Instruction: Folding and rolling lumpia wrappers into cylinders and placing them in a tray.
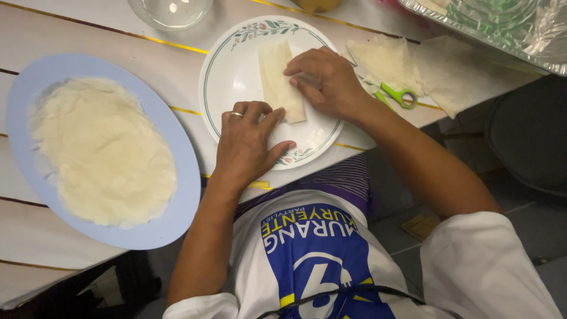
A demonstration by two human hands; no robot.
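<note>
Clearly both hands are down on one thing. The left hand point(248, 142), a ring on one finger, lies nearly flat with its fingers spread, fingertips pressing the near end of a pale rolled wrapper point(279, 82); it grips nothing, it only pins. The right hand point(325, 80) comes in from the other side, fingers curled loosely over the long edge of the same roll, palm down. Whether its fingertips pinch a flap of the wrapper or merely rest on it is hard to tell, since the knuckles hide the contact.

That pairing looks sensible for thin dough: one hand holds the end so the roll does not slide, the other bears on the side so it stays tight. The roll lies lengthwise between the two hands, touching both, its far end pointing away from the person and bare.

It sits on a white plate with a floral rim point(236, 35), which gives a smooth, clean surface for the work and stands right at the table edge, close to the body. To the left, just beside that plate, a blue plate point(177, 153) carries a stack of round pale wrappers point(100, 150), within easy reach of the left hand. To the right, beyond the right wrist, lie loose wrapper pieces point(384, 59) and green-handled scissors point(398, 94). A foil tray point(520, 53) occupies the far right corner, a glass bowl point(170, 12) the far edge.
</note>
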